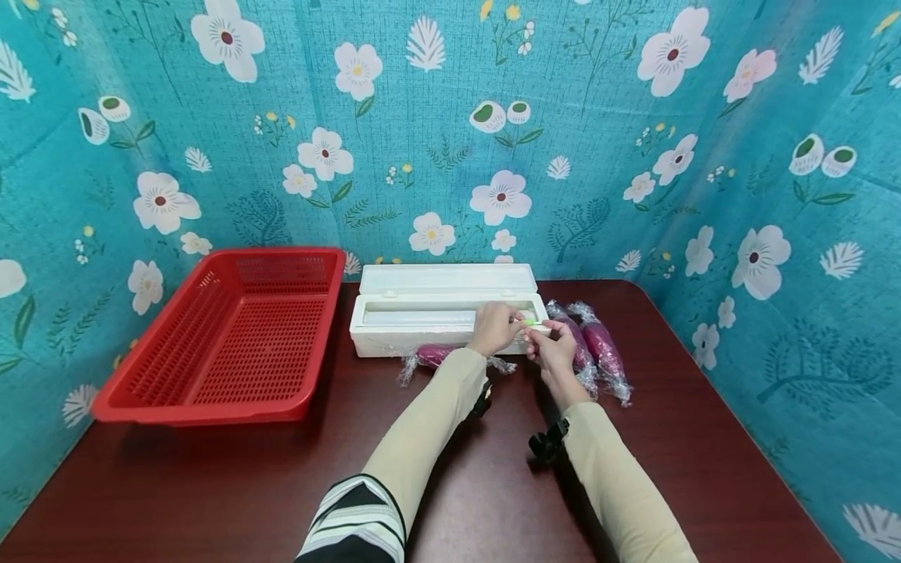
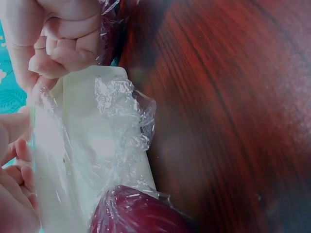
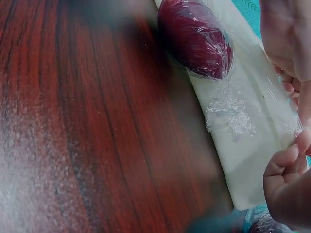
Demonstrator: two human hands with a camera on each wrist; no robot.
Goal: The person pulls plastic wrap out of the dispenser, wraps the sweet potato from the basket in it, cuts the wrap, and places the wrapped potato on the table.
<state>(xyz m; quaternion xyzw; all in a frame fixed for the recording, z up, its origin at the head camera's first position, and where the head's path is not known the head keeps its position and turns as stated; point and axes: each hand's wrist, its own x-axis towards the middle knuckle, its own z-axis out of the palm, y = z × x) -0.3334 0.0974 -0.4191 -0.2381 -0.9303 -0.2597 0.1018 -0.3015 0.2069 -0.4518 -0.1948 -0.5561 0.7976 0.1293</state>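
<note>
A white cling film dispenser box (image 1: 394,342) stands with its lid up and a film roll (image 1: 415,317) inside. My left hand (image 1: 495,328), fingers curled, pinches the small green slide cutter (image 1: 530,321) at the box's right end. Beside it, my right hand (image 1: 554,356) pinches the edge of the clear cling film (image 3: 290,124) between thumb and finger. That film drapes down the box front. Against the front lies a purple-red, elongated item (image 1: 432,355) wrapped in film with twisted ends, partly hidden by the left forearm in the head view.
Two more film-wrapped purple-red items (image 1: 604,348) lie right of the box, near the right hand. A red plastic basket (image 1: 204,413) with slotted walls stands at the left. The dark wooden table (image 1: 486,485) meets a flowered teal cloth (image 1: 436,156) behind and at the right.
</note>
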